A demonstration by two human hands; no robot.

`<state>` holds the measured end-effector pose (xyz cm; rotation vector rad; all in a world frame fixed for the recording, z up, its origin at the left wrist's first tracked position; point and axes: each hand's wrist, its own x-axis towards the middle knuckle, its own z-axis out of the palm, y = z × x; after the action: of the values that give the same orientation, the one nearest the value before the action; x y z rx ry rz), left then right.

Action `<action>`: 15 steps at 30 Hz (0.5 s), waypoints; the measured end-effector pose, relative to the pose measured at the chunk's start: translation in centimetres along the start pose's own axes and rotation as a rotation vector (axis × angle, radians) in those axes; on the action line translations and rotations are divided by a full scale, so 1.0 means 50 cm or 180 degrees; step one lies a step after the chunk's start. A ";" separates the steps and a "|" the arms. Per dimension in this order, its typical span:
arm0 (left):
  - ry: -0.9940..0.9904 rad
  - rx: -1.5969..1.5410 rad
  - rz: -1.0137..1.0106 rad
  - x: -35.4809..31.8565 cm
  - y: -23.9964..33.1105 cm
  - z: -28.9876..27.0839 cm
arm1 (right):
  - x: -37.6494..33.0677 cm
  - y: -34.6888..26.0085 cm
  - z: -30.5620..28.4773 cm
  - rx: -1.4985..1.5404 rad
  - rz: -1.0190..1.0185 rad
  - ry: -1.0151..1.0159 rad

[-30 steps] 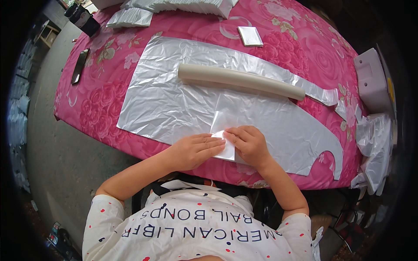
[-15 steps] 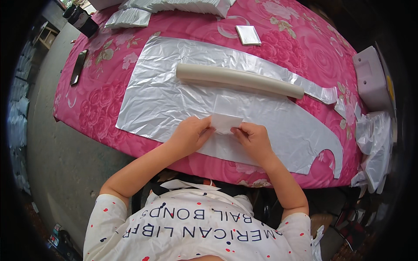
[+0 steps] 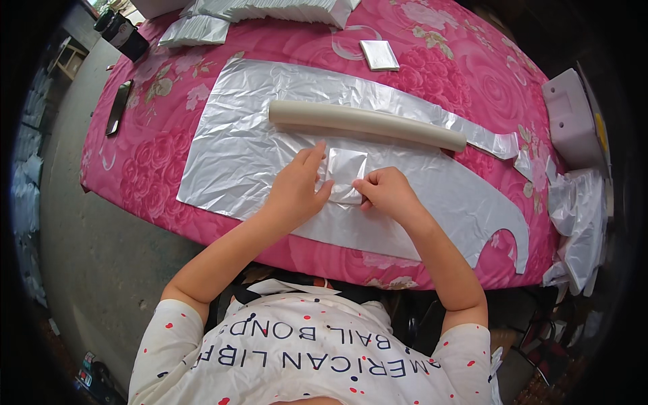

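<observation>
- Right hand (image 3: pixel 390 192): thumb and fingers pinching the lower right edge of the folded square (image 3: pixel 348 164).
- Left hand (image 3: pixel 297 182): open, fingers pointing away from me, thumb at the square's left edge. Can't tell if it's touching.
- The square: thin, silvery-white, glossy film, folded flat. Bright glare on the upper face, slight creases, fairly straight edges. Layer count unreadable from here.
- It sits between my hands, over the near half of the big silver sheet (image 3: pixel 236 148), just on my side of the beige tube (image 3: pixel 364 123).
- Sheet: same silvery look, wrinkled on the left, smoother on the right, with a curved cut-out at its right end.
- Tube lies lengthwise across the sheet, smooth and matte.
- Past the tube: a second folded packet (image 3: pixel 379 55), also silvery, flat on the desk (image 3: pixel 472 88), which has a pink floral cover.
- Far edge: pile of white folded film (image 3: pixel 277 9).
- Left: dark phone (image 3: pixel 119 108), black jar (image 3: pixel 123 36).
</observation>
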<state>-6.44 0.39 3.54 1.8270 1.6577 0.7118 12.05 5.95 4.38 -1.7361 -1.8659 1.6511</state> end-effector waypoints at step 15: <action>-0.0089 0.1152 0.0983 0.006 -0.004 0.100 | -0.038 -0.015 0.003 -0.0974 -0.0466 0.0540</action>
<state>-3.01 0.41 -0.10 2.3727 1.5805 0.5296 12.10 4.61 5.92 -1.7288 -2.1920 1.1774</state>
